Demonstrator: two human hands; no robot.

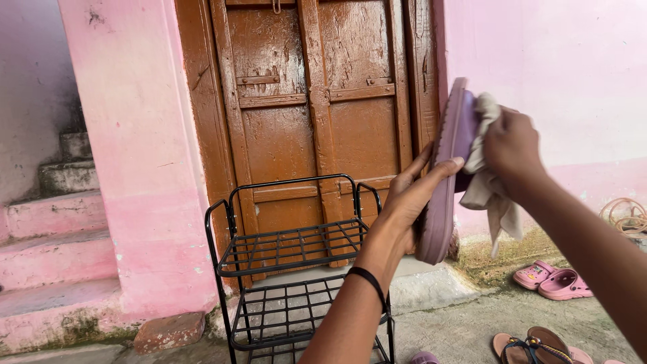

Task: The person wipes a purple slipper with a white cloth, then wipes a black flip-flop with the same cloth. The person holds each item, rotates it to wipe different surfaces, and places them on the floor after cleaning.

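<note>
Fingers (431, 176) cradle smooth mauve slipper (446, 182); right hand (512, 145) presses crumpled, seemingly cotton cloth (486, 189).

Black metal shoe rack (291, 248) in the near middle, two wire shelves in view, standing on the concrete ground (465, 323). Behind it, brown wooden door (317, 101) with worn, scratched paint, shut, set in a pink wall (559, 74). Pink pillar (138, 135) left of the door. Further left, pink steps (50, 236) going up, stained and mossy at the bottom. Reddish brick (168, 331) lying at the foot of the pillar, near the rack. On the right, pair of pink clogs (552, 280) on the ground beside a patch of moss. Nearer, brown sandals (532, 347) at the bottom edge. Far right, coiled hose (623, 214) against the wall.
</note>
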